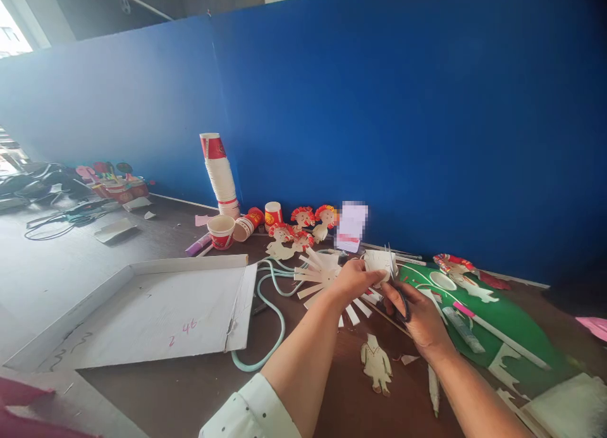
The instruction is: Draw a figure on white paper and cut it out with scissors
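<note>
Pinched in my left hand (358, 280) is a piece of white paper (378, 259). My right hand (420, 318) grips dark-handled scissors (403, 302), whose blades point upward at the paper's right side. Behind and below my left hand lies a paper cup (315, 275) cut into spread white strips. Nearer me on the dark table rests a paper cutout of a body in a dress (376, 362), with a white pen (434, 390) to its right, beneath my right forearm. Part of the held paper is hidden by my fingers.
A tall stack of paper cups (222, 179) stands by the blue partition (379, 109). Several red-haired paper figures (303, 217) lean nearby. A shallow white box lid (156, 318) occupies the left. On the right, a green mat (512, 311) bears a glue tube (462, 329) and paper scraps.
</note>
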`<state>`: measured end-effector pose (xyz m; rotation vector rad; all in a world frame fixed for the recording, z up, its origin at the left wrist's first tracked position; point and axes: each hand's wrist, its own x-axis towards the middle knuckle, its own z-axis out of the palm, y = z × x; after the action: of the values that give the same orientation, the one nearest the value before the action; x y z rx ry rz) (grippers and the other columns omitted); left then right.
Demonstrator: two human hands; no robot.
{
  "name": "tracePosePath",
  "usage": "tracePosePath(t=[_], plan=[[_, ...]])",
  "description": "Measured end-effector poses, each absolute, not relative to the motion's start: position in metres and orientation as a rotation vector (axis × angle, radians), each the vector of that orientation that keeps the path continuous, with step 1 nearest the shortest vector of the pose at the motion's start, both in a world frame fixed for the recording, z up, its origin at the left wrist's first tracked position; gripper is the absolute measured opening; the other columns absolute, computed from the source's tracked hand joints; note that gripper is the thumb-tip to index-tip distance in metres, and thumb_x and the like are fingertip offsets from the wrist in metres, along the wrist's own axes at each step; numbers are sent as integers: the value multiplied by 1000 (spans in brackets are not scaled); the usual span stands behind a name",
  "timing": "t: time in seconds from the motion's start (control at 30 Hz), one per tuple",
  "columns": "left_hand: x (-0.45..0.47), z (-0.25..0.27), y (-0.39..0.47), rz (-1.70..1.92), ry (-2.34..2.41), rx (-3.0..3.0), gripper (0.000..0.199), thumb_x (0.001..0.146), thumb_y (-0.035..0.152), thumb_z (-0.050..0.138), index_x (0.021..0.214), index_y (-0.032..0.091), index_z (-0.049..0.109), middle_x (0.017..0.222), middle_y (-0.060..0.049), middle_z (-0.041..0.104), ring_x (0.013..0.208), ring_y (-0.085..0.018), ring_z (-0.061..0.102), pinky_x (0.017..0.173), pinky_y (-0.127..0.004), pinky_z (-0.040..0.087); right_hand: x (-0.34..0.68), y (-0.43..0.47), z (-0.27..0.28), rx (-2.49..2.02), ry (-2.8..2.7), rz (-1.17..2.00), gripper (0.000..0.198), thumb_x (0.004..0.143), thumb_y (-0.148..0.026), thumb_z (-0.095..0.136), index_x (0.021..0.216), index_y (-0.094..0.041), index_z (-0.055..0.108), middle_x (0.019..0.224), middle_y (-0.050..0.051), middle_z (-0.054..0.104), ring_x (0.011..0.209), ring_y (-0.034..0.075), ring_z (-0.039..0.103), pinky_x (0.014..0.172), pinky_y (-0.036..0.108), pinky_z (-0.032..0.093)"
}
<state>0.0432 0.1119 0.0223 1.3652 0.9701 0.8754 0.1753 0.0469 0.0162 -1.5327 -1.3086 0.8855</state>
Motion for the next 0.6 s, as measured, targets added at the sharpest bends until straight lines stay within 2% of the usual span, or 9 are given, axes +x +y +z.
tracePosePath(t=[0.37, 0.6], plan=[[45, 18, 113, 901, 902, 1273, 24, 70, 36, 66, 72, 13, 62, 62, 1, 54, 54, -7, 45, 61, -23, 41, 175, 46, 19, -1538, -1372, 822, 38, 75, -55, 58, 58, -21, 56, 50, -3, 52, 49, 12, 44, 48, 23, 34], [46, 18, 114, 904, 864, 1218, 24, 65, 31, 72, 79, 12, 67, 68, -2, 61, 60, -10, 52, 66, -25, 45, 175, 45, 21, -1551, -1397, 828, 37, 77, -55, 56, 64, -21, 59, 52, -2, 54, 51, 13, 46, 49, 24, 35]])
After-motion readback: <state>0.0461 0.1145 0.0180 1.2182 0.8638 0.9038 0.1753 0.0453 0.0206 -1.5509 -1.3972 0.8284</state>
